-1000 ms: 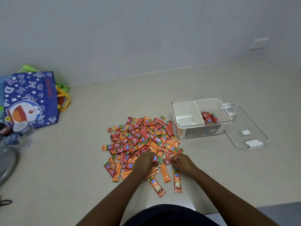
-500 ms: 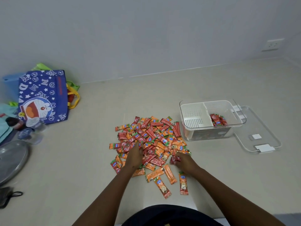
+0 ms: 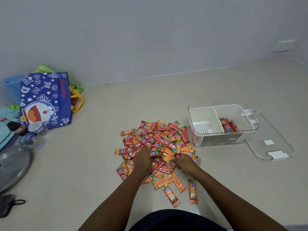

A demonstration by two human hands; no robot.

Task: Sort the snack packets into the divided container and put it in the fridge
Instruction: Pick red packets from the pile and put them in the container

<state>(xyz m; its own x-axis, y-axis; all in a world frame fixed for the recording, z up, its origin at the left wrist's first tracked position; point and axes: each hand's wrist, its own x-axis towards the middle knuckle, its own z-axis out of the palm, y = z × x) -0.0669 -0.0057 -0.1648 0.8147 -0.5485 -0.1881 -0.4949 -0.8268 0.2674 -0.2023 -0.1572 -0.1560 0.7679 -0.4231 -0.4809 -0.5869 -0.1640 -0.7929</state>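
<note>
Snack packets (image 3: 156, 144) lie in a loose heap of red and orange sticks on the pale floor (image 3: 100, 164), just left of the divided container (image 3: 223, 125), with a few strays (image 3: 193, 191) nearer the person. In the head view — the only one — both arms reach forward into the near edge of the heap. The left hand (image 3: 142, 160) rests palm down on the packets, fingers curled into them; whether it has closed on any cannot be told, since the fingertips are buried. The right hand (image 3: 184, 163) is likewise bent over the pile with what looks like a red packet at its fingertips, though a firm grip cannot be confirmed.

The container's right compartment (image 3: 228, 125) holds a small bunch of red packets; its left compartment (image 3: 202, 121) shows only the bare perforated floor. The clear lid (image 3: 273, 144) lies flat beside it on the right. A blue cartoon bag (image 3: 45, 100) sits well apart to the left.

The step in hand appears to be gathering — sorting has barely begun. The next move probably calls for picking out one colour, lifting a handful clear and carrying it right to the matching compartment.
</note>
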